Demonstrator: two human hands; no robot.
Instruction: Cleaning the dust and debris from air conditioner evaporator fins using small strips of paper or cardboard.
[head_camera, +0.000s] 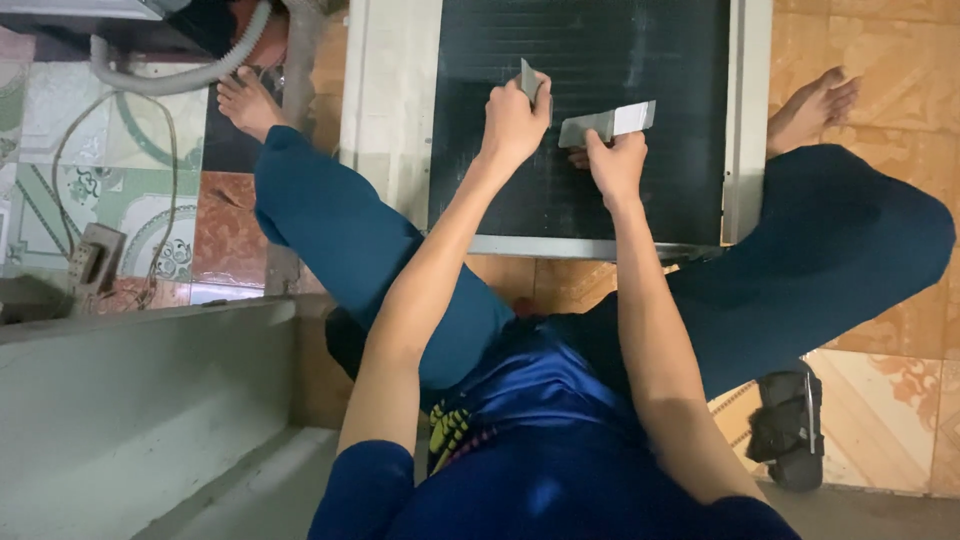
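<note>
We see the left hand (515, 118) with its grip closed around a small grey flat tool (529, 80), whose blade sticks up past the knuckles and rests against the dark finned panel (600, 180). Just to the right, the right hand (615, 165) pinches a second grey flat tool (606, 122), with a paler end pointing right, also held at the fins. The two hands sit close together near the far middle of the panel, which lies on the tiled floor (880, 60) inside a pale metal frame (385, 110), between the person's spread legs in blue trousers. Bare feet show at both far corners. On the left we see a grey corrugated hose (170, 80) and, nearer, a pale metal casing (130, 400); a black sandal (790, 425) lies near right.
</note>
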